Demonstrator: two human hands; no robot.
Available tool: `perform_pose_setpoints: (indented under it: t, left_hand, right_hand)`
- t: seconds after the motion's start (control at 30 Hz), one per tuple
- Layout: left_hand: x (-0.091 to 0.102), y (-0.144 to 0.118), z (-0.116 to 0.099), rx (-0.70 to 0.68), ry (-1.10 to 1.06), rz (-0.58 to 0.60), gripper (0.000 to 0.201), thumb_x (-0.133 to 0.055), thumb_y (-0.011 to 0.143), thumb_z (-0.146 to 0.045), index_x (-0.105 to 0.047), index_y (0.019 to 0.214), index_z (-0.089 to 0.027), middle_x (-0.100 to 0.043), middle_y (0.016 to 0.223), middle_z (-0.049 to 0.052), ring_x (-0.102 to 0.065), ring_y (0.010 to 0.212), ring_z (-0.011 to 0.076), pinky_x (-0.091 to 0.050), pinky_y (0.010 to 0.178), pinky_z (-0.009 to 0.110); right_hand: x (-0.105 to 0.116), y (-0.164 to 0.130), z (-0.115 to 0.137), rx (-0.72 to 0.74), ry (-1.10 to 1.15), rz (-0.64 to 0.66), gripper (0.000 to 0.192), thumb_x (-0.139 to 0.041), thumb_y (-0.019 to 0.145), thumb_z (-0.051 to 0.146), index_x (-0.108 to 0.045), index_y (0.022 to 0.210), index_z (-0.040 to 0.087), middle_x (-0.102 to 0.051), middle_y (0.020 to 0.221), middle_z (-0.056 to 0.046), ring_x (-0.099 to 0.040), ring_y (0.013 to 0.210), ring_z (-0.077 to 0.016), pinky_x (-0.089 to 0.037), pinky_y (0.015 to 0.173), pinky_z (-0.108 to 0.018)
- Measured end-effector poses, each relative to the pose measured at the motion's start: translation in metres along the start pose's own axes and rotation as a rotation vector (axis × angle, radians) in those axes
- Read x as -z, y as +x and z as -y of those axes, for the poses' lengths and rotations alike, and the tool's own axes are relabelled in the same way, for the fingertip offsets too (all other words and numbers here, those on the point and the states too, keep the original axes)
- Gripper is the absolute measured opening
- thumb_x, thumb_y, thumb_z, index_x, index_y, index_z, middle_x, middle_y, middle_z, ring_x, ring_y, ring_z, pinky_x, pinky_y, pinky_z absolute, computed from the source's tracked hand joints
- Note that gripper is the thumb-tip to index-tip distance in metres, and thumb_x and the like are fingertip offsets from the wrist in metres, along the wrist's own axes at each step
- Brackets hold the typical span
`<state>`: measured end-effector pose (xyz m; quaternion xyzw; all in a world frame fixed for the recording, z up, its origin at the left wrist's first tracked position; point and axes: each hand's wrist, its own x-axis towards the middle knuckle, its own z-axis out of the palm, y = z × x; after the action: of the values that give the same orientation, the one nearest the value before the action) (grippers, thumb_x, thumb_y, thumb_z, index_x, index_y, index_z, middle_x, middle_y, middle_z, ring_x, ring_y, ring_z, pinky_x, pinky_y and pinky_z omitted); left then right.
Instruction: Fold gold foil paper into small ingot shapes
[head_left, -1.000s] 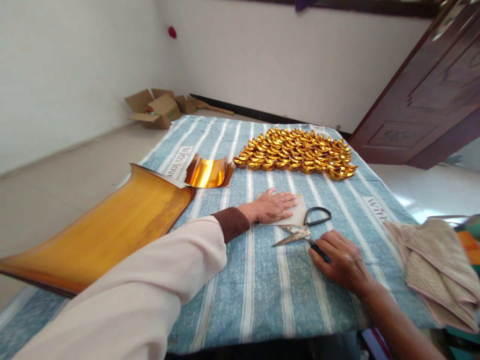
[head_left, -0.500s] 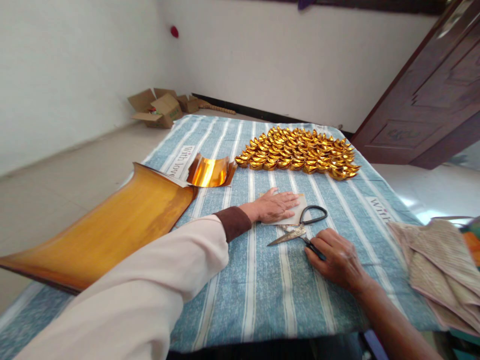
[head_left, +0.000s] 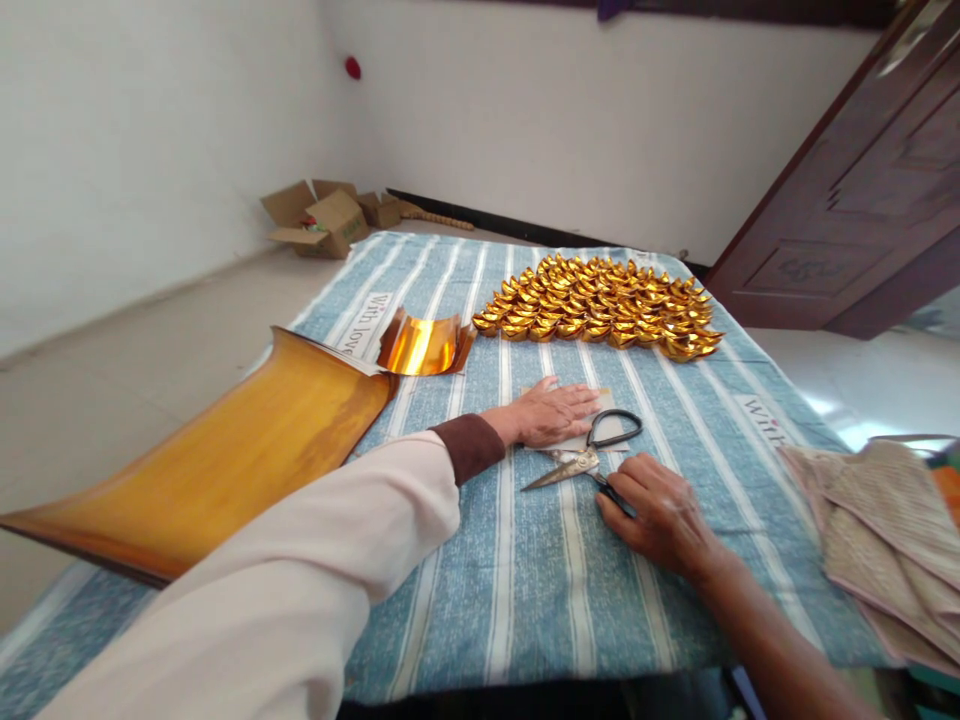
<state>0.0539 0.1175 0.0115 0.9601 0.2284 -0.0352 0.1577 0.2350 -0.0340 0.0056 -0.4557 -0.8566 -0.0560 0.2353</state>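
Observation:
My left hand lies flat, fingers stretched out, on a pale sheet of paper with a thin gold edge showing. Much of that sheet is hidden under the palm. Just right of it, a pair of black-handled scissors has its blades parted, tips pointing left. One handle loop lies over the paper's right side. My right hand is closed on the nearer handle loop, low over the striped cloth.
Rows of folded gold foil ingots cover the table's far side. Curled gold foil sheets and a big stack of gold paper lie left. A beige quilted cloth sits at the right edge. Cardboard boxes stand on the floor.
The scissors and my right hand have shifted slightly left. My left hand stays flat on the paper.

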Motion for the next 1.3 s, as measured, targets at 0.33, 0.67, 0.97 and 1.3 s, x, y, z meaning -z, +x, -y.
perform_pose_setpoints:
  t: [0.33,0.67,0.97,1.3]
  left_hand:
    - [-0.004,0.002,0.004,-0.005,0.004,-0.002,0.051,-0.022,0.098,-0.041,-0.031,0.146,-0.025,-0.021,0.157,0.004,-0.016,0.144,0.0221,-0.005,0.112,0.053]
    - [0.001,-0.004,0.001,-0.015,0.004,-0.058,0.048,-0.028,0.098,-0.036,-0.036,0.143,-0.021,-0.030,0.154,0.008,-0.023,0.142,0.0229,-0.011,0.109,0.053]
    - [-0.006,-0.012,-0.005,-0.084,0.238,-0.339,0.031,-0.041,0.097,-0.031,-0.058,0.116,-0.013,-0.055,0.134,0.016,-0.044,0.128,0.0279,-0.019,0.107,0.054]
    - [-0.016,-0.045,-0.034,0.140,0.213,-0.407,0.042,-0.057,0.088,-0.046,-0.054,0.116,-0.014,-0.060,0.122,0.015,-0.050,0.119,0.0316,-0.025,0.103,0.056]
  right_hand:
    - [0.003,-0.003,0.007,0.003,0.020,0.006,0.021,-0.054,0.087,0.023,-0.058,0.067,0.019,-0.053,0.067,-0.003,-0.048,0.067,-0.0165,-0.039,0.064,-0.030]
    - [0.023,-0.050,-0.041,-0.320,-0.117,-0.238,0.016,-0.058,0.086,0.033,-0.064,0.080,0.019,-0.064,0.076,-0.006,-0.060,0.074,-0.0189,-0.045,0.073,-0.031]
    - [0.008,-0.019,-0.100,-0.950,-0.666,-0.009,0.035,-0.050,0.086,0.040,-0.069,0.079,0.011,-0.066,0.079,-0.016,-0.060,0.072,-0.0273,-0.038,0.057,-0.033]
    - [-0.009,0.002,-0.047,-0.257,-0.120,-0.067,0.034,-0.055,0.086,0.035,-0.058,0.117,0.019,-0.059,0.117,-0.013,-0.053,0.111,-0.0284,-0.046,0.089,-0.041]
